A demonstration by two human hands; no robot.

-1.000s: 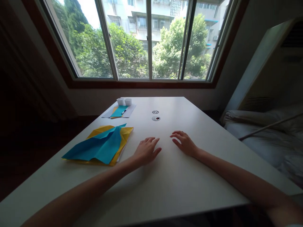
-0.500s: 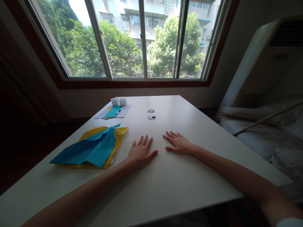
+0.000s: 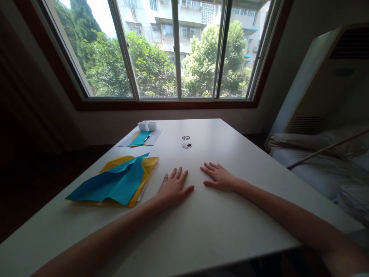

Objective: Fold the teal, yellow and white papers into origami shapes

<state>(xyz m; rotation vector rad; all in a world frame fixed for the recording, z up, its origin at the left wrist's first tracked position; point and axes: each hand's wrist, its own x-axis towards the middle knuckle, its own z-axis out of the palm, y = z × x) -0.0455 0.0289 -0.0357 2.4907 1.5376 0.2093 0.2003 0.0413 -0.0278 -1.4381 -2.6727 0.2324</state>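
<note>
My left hand (image 3: 173,187) lies flat on the white table (image 3: 219,223), fingers spread and holding nothing. To the right of it, my right hand (image 3: 217,177) also rests palm down with its fingers apart, and a gap separates the two. Nearest to my left hand, on its left, is a creased sheet of blue paper (image 3: 121,182) on top of creased yellow paper (image 3: 154,163). The edge of a white sheet shows under the yellow paper. Beyond my hands, two small round discs (image 3: 186,145) are on the tabletop, one behind the other.
At the far left of the table, two small white containers (image 3: 152,126) stand by flat blue paper (image 3: 140,137), a pen (image 3: 148,136) and white sheets. A window (image 3: 178,57) is behind the table. On the right are a covered sofa (image 3: 305,154), a stick (image 3: 325,149) and a tall cabinet-like unit (image 3: 311,77).
The whole view has shifted slightly down and to the right. Both hands keep the same place and pose on the table, and the papers look unmoved.
</note>
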